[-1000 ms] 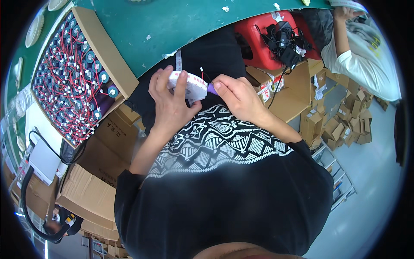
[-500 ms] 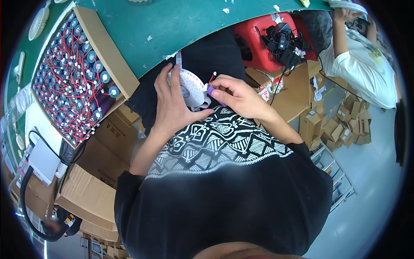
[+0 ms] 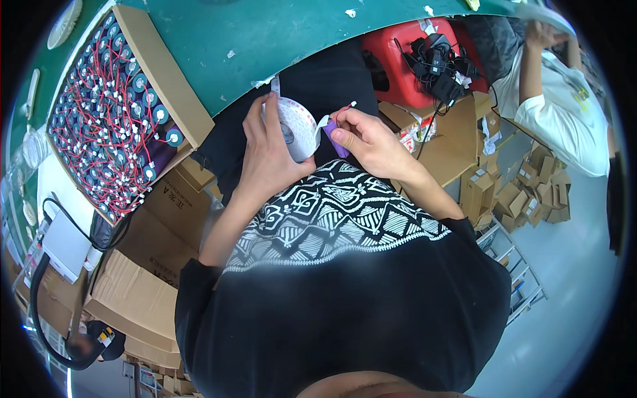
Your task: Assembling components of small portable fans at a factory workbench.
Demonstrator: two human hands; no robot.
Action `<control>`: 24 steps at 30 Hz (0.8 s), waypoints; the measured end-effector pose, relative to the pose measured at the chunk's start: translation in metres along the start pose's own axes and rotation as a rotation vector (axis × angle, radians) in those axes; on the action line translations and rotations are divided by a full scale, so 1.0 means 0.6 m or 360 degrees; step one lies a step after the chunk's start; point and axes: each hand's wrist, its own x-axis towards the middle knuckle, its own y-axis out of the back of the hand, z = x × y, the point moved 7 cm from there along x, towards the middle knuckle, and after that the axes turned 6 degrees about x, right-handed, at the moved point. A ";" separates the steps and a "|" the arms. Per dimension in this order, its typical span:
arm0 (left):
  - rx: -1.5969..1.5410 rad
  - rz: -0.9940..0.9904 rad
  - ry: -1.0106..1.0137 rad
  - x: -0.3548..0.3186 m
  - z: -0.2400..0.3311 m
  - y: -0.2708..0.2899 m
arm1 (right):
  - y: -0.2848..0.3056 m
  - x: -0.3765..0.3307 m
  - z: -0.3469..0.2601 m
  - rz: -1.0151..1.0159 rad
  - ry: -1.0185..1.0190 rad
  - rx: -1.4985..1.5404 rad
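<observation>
My left hand (image 3: pixel 267 149) is closed on a roll of white label stickers (image 3: pixel 302 126) with reddish print, held upright above my lap. Its fingers wrap the far rim and the thumb presses the near edge. In my right hand (image 3: pixel 371 142) is a purple cylindrical battery cell (image 3: pixel 337 140), pinched between thumb and fingers. A short red lead with a small white connector (image 3: pixel 353 104) sticks up from the cell. A whitish strip (image 3: pixel 322 123) lies between the roll and the cell, touching the cell's upper end.
At the left stands a cardboard box (image 3: pixel 169 76) packed with purple cells with red leads. The green table (image 3: pixel 265 33) curves across the top. A red stool (image 3: pixel 398 63) bears black power adapters (image 3: pixel 438 66). Another person (image 3: pixel 557 99) works at the right, near small cardboard boxes (image 3: pixel 531 189).
The purple cell has turned more upright in my right hand. The roll has turned slightly, and my left thumb has drawn in against its edge.
</observation>
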 end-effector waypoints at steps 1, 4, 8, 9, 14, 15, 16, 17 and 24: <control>-0.0032 -0.0079 0.0046 -0.001 -0.002 -0.004 | 0.001 0.001 -0.001 0.0049 0.0056 0.0037; -0.0069 -0.0158 0.0079 -0.006 -0.009 -0.015 | 0.003 0.001 -0.009 0.0150 0.0166 0.0112; -0.0136 -0.0162 0.0078 -0.010 -0.017 -0.021 | 0.006 0.003 -0.030 0.0161 0.0148 0.0200; -0.0190 -0.0169 0.0109 -0.010 -0.020 -0.022 | 0.008 0.002 -0.032 0.0200 0.0182 0.0155; -0.0267 -0.0171 0.0134 -0.011 -0.022 -0.020 | 0.014 -0.002 -0.032 0.0275 0.0285 0.0076; -0.0268 -0.0170 0.0135 -0.010 -0.023 -0.017 | 0.014 -0.002 -0.032 0.0276 0.0303 0.0082; -0.0323 -0.0212 0.0109 -0.008 -0.022 -0.018 | 0.014 -0.003 -0.031 0.0278 0.0301 0.0080; -0.0378 -0.0254 0.0083 -0.005 -0.021 -0.018 | 0.011 -0.003 -0.028 0.0230 0.0275 0.0164; -0.0428 -0.0162 -0.0125 0.024 -0.010 -0.019 | -0.001 0.003 -0.039 0.0067 0.0190 0.0471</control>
